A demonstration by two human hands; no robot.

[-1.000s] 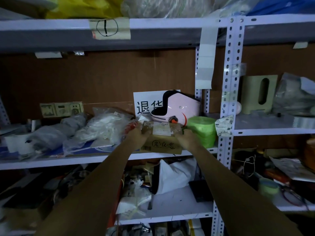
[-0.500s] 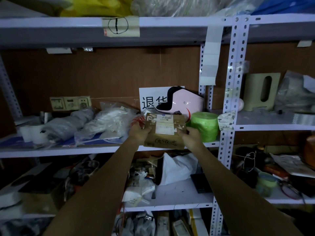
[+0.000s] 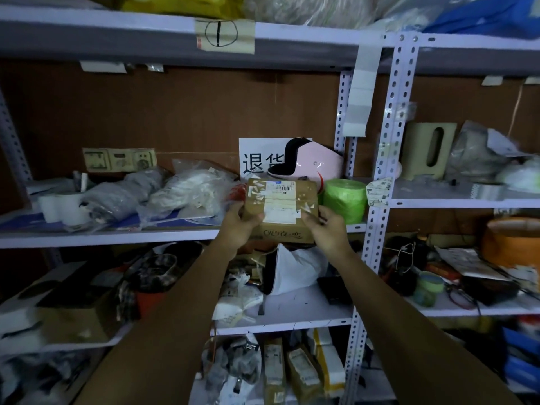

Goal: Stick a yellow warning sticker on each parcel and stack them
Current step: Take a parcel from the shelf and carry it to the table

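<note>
Leftward, I saw clear plastic bags lying on the middle shelf. Beside them the left hand gripped the left side of the cardboard parcel, thumb over its top. The parcel, its white label facing up, was at the shelf's front edge. The right hand held its right side, just beside a green roll.
</note>
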